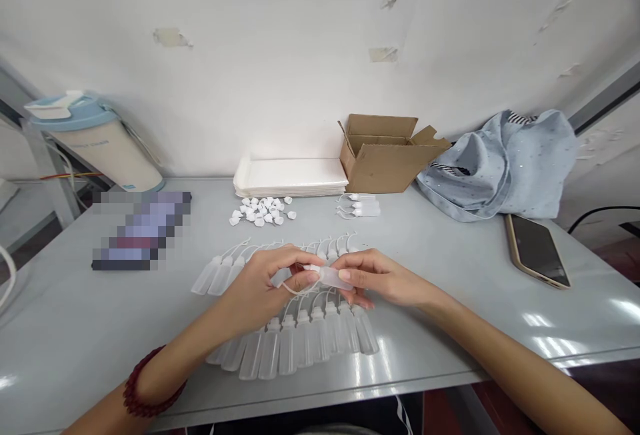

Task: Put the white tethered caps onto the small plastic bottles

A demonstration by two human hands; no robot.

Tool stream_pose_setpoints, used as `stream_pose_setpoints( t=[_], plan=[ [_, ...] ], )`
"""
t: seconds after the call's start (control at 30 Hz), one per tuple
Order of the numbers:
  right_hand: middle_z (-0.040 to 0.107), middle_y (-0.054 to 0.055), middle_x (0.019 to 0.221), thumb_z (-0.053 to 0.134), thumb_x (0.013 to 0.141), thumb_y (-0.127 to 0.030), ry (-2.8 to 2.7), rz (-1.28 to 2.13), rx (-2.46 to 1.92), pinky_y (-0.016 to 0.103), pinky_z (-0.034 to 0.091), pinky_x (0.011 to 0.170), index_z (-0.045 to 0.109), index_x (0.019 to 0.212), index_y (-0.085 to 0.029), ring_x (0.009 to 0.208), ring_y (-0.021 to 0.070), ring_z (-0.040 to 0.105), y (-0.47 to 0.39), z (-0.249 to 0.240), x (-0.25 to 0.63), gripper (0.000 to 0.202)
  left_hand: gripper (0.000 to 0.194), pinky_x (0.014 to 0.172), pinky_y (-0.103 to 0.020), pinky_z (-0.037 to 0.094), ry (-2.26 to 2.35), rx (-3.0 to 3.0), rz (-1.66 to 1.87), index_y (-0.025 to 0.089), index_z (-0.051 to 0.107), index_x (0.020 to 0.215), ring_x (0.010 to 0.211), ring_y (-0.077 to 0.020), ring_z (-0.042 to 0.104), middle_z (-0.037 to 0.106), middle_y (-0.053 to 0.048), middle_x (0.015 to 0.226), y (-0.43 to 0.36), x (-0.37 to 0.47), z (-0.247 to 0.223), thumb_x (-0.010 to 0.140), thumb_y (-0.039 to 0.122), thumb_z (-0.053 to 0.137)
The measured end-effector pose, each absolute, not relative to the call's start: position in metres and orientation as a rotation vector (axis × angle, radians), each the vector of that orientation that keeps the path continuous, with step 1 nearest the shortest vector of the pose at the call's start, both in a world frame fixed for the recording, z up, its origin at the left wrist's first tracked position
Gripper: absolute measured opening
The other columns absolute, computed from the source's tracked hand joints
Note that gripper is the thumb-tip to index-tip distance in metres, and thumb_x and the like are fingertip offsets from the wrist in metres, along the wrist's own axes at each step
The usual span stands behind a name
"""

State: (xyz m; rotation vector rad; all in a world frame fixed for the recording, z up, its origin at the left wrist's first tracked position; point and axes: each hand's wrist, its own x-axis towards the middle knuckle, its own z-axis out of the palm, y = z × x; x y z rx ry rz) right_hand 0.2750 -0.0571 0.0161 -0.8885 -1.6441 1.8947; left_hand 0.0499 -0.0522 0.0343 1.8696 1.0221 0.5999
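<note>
Above the middle of the table, both hands hold one small translucent plastic bottle (334,278), tilted nearly level. My left hand (273,282) pinches the white cap end, where a thin strap loops down. My right hand (377,276) grips the bottle's body between thumb and fingers. Beneath and in front of the hands lies a row of similar bottles (287,350) with white necks and looped straps. Another row of bottles (220,276) lies behind, partly hidden by my left hand. A pile of small white caps (260,210) sits farther back.
At the back stand a stack of white packets (300,175) and an open cardboard box (380,165), with a few bottles (366,208) before it. Left are a large drink flask (105,145) and a blurred-out phone-like object (147,232). Right are a blue cloth bag (505,162) and a phone (537,252).
</note>
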Motion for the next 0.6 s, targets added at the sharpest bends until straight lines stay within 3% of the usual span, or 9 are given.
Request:
stream_pose_setpoints(
  t=[0.4,0.6],
  plan=[
    [0.055,-0.002,0.063,0.051,0.091,-0.04,-1.612,1.911,-0.856,0.02,0.036,0.045,0.063,0.092,-0.01,0.044,0.005,0.044,-0.0561,0.0142,0.2752,0.032,0.025,0.067,-0.025,0.044,0.873,2.052,0.681,0.024,0.066,0.11,0.074,-0.0137,0.057,0.064,-0.001,0.083,-0.0521,0.045,0.0323,0.093,0.03,0.048],
    [0.054,-0.002,0.061,0.05,0.092,-0.04,-1.606,1.91,-0.853,0.019,0.035,0.044,0.061,0.085,-0.011,0.044,0.005,0.043,-0.0555,0.014,0.2749,0.032,0.022,0.066,-0.025,0.045,1.028,2.014,0.678,0.022,0.066,0.099,0.076,-0.0157,0.058,0.066,-0.001,0.085,-0.052,0.0452,0.0315,0.088,0.038,0.054]
  ],
)
